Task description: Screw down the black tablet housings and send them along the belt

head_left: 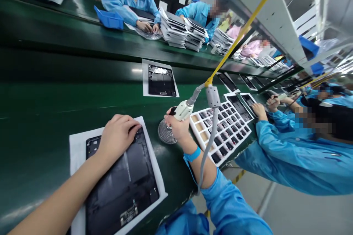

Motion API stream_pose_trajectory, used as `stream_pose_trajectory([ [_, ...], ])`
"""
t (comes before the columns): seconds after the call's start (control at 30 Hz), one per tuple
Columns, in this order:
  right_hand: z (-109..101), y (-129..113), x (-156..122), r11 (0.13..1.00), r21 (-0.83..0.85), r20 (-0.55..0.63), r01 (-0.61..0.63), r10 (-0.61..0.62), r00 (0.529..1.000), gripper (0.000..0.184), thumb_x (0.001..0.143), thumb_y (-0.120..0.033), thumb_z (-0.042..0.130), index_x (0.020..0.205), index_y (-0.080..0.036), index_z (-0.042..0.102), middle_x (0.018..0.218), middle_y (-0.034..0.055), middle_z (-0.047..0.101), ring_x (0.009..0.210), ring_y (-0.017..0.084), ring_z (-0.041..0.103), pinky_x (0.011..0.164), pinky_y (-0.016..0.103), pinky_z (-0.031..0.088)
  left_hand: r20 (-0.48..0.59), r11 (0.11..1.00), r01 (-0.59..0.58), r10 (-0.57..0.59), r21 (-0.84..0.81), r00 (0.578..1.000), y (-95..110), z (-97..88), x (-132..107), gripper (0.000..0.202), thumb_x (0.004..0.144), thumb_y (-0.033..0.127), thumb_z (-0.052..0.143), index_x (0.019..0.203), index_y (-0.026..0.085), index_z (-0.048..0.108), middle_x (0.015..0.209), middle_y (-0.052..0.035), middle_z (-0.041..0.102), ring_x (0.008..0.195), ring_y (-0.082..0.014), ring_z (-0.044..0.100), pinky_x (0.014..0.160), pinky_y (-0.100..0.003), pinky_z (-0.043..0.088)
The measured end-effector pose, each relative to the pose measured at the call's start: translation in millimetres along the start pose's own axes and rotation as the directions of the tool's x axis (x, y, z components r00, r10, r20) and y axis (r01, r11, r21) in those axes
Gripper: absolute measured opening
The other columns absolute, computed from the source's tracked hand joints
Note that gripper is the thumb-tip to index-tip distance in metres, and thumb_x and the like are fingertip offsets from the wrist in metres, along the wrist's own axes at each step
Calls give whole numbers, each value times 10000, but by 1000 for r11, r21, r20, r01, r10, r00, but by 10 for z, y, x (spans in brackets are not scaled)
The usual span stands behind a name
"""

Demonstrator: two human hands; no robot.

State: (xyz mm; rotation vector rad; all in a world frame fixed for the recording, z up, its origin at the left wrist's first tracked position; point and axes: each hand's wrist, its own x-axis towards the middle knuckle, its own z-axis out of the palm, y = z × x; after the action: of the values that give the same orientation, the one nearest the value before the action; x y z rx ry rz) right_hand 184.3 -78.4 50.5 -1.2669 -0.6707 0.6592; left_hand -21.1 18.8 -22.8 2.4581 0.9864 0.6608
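Observation:
My right hand (pixel 176 126) is wrapped round a pale electric screwdriver (pixel 184 110), held slanted with its lower end over a round grey metal screw dish (pixel 167 136). The bit is hidden, so I cannot tell whether it touches a screw. A grey cable hangs from the tool. To the left, a black tablet housing (pixel 124 180) lies on a white sheet (pixel 78 154). My left hand (pixel 118 136) rests over its far edge, fingers curled and thumb against them at the upper right corner. What sits under the fingertips is hidden. A blue wrist strap (pixel 192 155) circles my right wrist.
A white compartment tray (pixel 205 136) of small dark parts stands right of the dish. Another tablet housing (pixel 162 80) lies farther back on the green bench (pixel 55 106). A yellow cord (pixel 248 25) crosses overhead. A co-worker's sleeve (pixel 289 158) is close on the right; others sit opposite.

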Motion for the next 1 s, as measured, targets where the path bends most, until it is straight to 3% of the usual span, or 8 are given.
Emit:
stream_pose_trajectory([
  [0.2,-6,8,9,1000,4,15,-4,4,1000,226,627,-326,814,750,-227,653,511,-76,569,435,104,490,487,268,428,-6,1000,-16,16,0,1000,-23,3,15,390,1070,464,561,939,258,865,1045,-96,838,1033,-345,663,901,-467,512],
  [0.4,12,-168,28,996,70,28,57,-59,998,217,669,-323,813,833,-239,699,492,-103,544,440,106,493,520,279,463,-34,998,-53,52,-16,998,-48,22,17,379,1075,447,564,919,247,845,1020,-105,830,1005,-344,663,876,-472,512],
  [0.57,220,-201,13,985,163,68,63,-75,995,207,705,-301,827,868,-226,725,465,-120,516,415,91,461,582,303,537,-120,953,-173,147,-249,982,18,31,28,304,1055,468,671,992,239,861,1031,-100,826,1026,-316,714,957,-454,564],
  [0.73,440,-161,-132,976,217,121,-18,-9,993,266,685,-312,829,905,-227,706,470,-129,494,426,93,483,581,291,528,-44,846,-206,212,-492,976,131,37,-6,255,1021,466,818,1095,230,879,1035,-86,841,973,-268,775,914,-389,593],
  [1.0,499,-131,-210,968,253,144,4,-42,989,225,661,-271,788,859,-240,686,451,-147,441,377,75,431,527,271,504,21,845,-187,227,-501,974,173,110,-15,125,944,289,950,1009,208,881,958,-61,829,886,-223,758,878,-345,557],
])
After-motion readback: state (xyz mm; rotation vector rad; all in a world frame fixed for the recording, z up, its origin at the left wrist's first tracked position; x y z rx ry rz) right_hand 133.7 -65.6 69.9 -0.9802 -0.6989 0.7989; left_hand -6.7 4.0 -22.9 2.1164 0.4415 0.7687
